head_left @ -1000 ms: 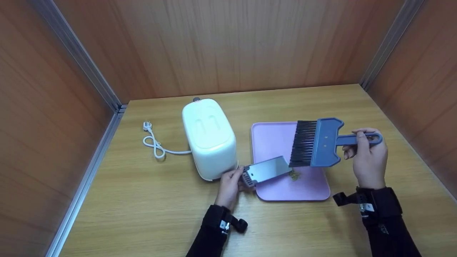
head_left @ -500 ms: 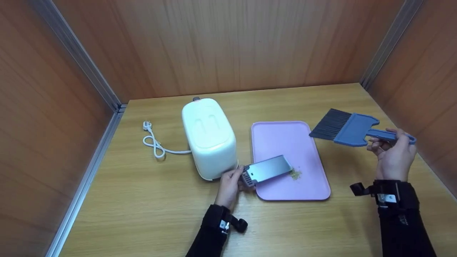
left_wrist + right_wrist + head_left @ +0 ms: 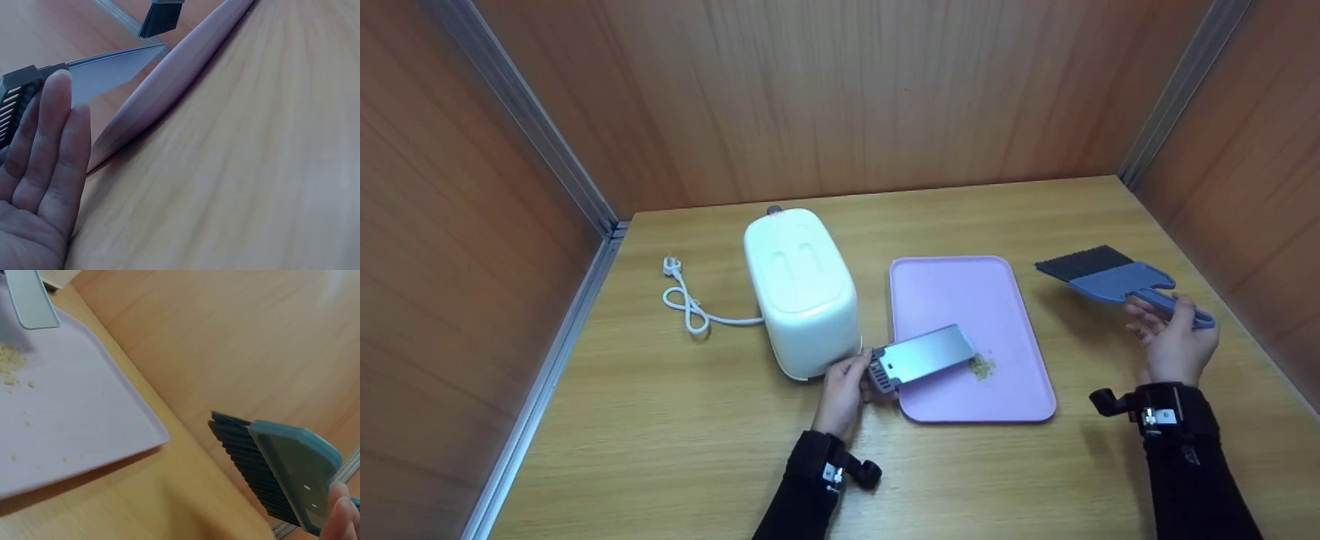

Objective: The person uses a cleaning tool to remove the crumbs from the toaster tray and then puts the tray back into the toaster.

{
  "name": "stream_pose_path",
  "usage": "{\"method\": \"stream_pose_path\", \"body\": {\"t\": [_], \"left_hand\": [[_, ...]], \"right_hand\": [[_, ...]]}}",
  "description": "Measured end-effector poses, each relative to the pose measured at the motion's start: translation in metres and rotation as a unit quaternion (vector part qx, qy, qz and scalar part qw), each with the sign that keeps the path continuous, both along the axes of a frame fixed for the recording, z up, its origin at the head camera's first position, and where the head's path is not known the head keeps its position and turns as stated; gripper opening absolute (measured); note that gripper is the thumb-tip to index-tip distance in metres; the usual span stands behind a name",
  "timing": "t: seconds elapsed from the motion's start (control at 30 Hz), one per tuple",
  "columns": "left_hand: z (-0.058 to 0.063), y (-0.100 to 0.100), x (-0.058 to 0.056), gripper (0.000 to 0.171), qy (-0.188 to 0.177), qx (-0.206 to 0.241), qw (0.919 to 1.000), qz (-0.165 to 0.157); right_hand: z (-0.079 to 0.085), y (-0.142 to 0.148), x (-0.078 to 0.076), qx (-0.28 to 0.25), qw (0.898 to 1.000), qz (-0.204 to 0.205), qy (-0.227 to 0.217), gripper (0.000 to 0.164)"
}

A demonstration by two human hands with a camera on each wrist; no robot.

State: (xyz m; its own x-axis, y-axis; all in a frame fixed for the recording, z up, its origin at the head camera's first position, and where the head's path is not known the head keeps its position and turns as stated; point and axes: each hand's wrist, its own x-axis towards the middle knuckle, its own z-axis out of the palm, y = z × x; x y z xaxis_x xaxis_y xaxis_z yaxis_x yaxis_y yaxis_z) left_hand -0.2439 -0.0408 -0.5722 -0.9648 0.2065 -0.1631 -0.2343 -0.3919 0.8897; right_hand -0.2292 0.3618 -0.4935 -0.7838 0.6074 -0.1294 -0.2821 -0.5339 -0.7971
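Observation:
My left hand holds a flat metal crumb tray by its slotted grey end. The crumb tray slants over the left part of a pink serving tray, its far end beside a small heap of crumbs. In the right wrist view, finer crumbs dot the serving tray around that heap. Off to the right, my right hand grips a blue hand brush by the handle. The brush hangs above the table, apart from the serving tray, its dark bristles pointing left.
A white toaster-like appliance with a closed top stands left of the serving tray, close to my left hand. Its white cord lies looped on the wooden table. Wood panels enclose the back and sides.
My right hand has carried the brush rightward off the serving tray, then slightly back left and lower, and the brush has turned flatter. The left hand and crumb tray stay put.

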Motion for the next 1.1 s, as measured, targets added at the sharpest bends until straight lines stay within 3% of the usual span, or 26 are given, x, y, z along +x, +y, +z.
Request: {"method": "stream_pose_path", "body": {"t": [0.17, 0.47, 0.63, 0.97, 1.1], "left_hand": [[-0.003, 0.0, -0.001, 0.038, -0.001, 0.0, 1.0, 0.0], [-0.002, 0.0, -0.001, 0.039, 0.003, 0.003, 1.0, 0.0], [-0.001, 0.0, 0.0, 0.039, -0.002, 0.0, 1.0, 0.002], [-0.001, 0.0, 0.0, 0.04, 0.003, 0.009, 0.9999, 0.004], [-0.001, 0.0, 0.0, 0.039, 0.002, 0.01, 0.9999, 0.004]], "right_hand": [[-0.011, 0.002, 0.001, -0.04, 0.999, 0.022, -0.03, 0.028], [-0.029, -0.001, 0.003, -0.049, 0.993, 0.047, -0.101, 0.039], [-0.035, -0.001, 0.002, -0.073, 0.988, 0.038, -0.132, 0.031], [-0.044, 0.005, 0.004, -0.049, 0.98, 0.027, -0.191, 0.036], [-0.047, 0.01, 0.004, -0.014, 0.975, 0.03, -0.221, 0.036]]}}
